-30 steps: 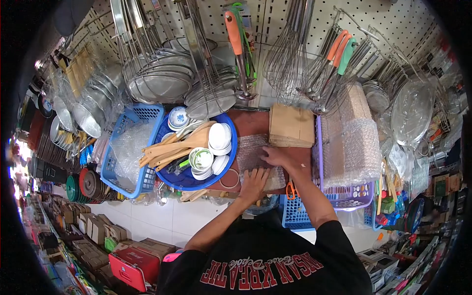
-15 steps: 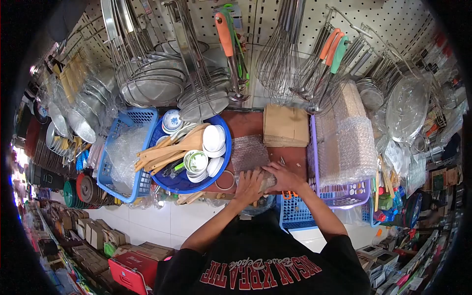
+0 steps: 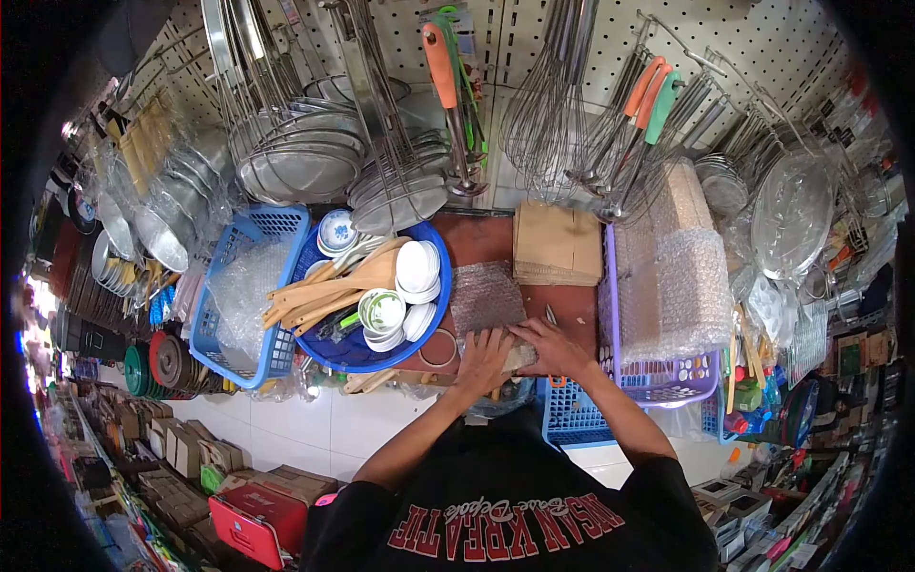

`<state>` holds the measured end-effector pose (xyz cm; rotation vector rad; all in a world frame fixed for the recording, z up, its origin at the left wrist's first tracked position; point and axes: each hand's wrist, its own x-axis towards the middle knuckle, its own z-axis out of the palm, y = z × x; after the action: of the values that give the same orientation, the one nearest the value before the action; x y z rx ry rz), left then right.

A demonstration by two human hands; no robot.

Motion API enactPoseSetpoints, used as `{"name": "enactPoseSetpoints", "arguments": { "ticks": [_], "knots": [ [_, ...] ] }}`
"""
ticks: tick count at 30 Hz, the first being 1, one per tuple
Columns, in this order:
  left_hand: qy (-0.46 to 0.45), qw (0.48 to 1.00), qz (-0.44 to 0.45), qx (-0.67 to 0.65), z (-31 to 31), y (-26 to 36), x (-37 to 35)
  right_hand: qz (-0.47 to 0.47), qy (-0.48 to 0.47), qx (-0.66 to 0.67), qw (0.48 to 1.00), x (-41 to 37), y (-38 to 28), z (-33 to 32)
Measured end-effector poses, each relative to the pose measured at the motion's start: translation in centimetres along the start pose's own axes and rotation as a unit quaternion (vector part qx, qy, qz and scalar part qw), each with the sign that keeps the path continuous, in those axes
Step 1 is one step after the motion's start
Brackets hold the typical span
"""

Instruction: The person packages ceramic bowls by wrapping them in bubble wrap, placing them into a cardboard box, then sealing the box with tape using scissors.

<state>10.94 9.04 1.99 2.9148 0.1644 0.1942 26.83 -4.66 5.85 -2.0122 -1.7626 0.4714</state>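
A sheet of bubble wrap point(image 3: 487, 294) lies flat on the red-brown tabletop, its near end reaching my hands. At that end sits a small bundle wrapped in bubble wrap point(image 3: 520, 357), whose contents I cannot make out. My left hand point(image 3: 484, 362) rests over the bundle's left part, fingers curved down onto it. From the right, my right hand point(image 3: 555, 349) grips its other end, the fingers bent over the top. Just behind the right hand lies a small pointed tool, perhaps scissors point(image 3: 550, 314). Left of the left hand is a roll of tape point(image 3: 438, 348).
A blue basin point(image 3: 335, 359) holds wooden spatulas and small bowls. Beyond it stands a blue basket point(image 3: 203, 334) with bubble wrap. Stacked cardboard point(image 3: 558, 240) lies at the back, beside a purple basket point(image 3: 610, 286) of wrapped boxes. Strainers and whisks point(image 3: 548, 124) hang overhead.
Both hands stay on the bundle, with only slight finger movement. The whole view has shifted a little.
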Motion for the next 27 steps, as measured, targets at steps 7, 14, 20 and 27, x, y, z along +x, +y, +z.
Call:
{"name": "enactPoseSetpoints", "arguments": {
  "ticks": [7, 14, 20, 27],
  "knots": [
    [0.014, 1.000, 0.006, -0.002, 0.4, -0.2, 0.0, 0.007, 0.002, 0.003, 1.000, 0.2, -0.3, -0.4],
    [0.032, 0.999, 0.014, 0.003, 0.6, -0.4, -0.2, 0.014, -0.007, 0.009, 1.000, 0.1, -0.5, -0.8],
    [0.041, 0.999, 0.009, 0.035, 0.5, -0.1, -1.0, -0.024, -0.007, -0.009, 1.000, -0.5, 0.1, -0.2],
    [0.013, 0.999, 0.028, -0.036, -0.1, -1.7, -3.4, 0.002, -0.032, 0.078, 0.996, -1.8, 0.3, 0.8]
  ]
}}
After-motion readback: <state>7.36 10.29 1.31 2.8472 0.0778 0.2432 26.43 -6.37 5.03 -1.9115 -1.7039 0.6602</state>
